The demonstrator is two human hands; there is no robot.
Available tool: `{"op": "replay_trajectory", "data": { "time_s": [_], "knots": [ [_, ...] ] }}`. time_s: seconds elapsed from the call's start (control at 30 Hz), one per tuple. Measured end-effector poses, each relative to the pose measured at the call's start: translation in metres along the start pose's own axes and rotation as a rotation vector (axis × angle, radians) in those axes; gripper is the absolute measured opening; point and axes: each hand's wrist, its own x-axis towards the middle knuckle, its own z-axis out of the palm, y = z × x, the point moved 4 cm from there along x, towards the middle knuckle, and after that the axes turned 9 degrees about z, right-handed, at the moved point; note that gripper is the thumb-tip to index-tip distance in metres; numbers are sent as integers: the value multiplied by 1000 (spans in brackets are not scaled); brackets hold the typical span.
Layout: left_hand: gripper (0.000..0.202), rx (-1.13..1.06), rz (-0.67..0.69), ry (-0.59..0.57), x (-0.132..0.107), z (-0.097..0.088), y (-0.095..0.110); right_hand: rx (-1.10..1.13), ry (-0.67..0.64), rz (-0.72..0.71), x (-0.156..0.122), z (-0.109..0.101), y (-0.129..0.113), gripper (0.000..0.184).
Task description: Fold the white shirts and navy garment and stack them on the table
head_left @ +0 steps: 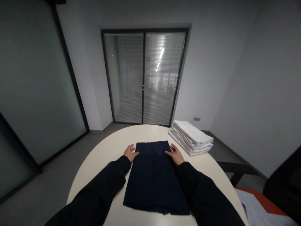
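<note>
A dark navy folded cloth, perhaps a garment, lies flat on the round cream table. At its far left corner is my left hand, thumb resting on the cloth's edge and fingers apart beside it. My right hand mirrors this at the far right edge, its thumb on top of the cloth and its fingers spread along the side. Neither hand is visibly wrapped round the fabric. Whether any fingertips reach under the edge cannot be made out.
A stack of folded white cloths sits at the table's right rim. Beyond that side stands a black chair, with papers on an orange-red surface near it. A glazed double door with blinds is behind the table.
</note>
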Motion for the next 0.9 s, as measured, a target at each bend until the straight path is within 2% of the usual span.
{"op": "replay_trajectory", "data": {
  "time_s": [0.1,0.17,0.27,0.4,0.53,0.7,0.9],
  "knots": [
    [85,-118,-83,-64,-2,-1,-2,40,-142,135,-1,5,5,60],
    [77,-192,-121,-135,-5,1,1,60,-266,175,-4,7,4,50],
    [62,-292,-145,-256,-10,5,8,107,-378,225,-11,6,2,56],
    [62,-398,-134,-341,-15,7,15,152,-409,220,-17,2,0,75],
    [62,-478,-110,-370,-20,9,17,139,-480,131,-26,4,-8,81],
    [62,-536,-53,-384,-20,11,22,156,-487,-1,-33,9,-21,73],
    [54,-555,13,-381,-17,10,28,145,-479,-49,-32,5,-29,60]
  ]
}}
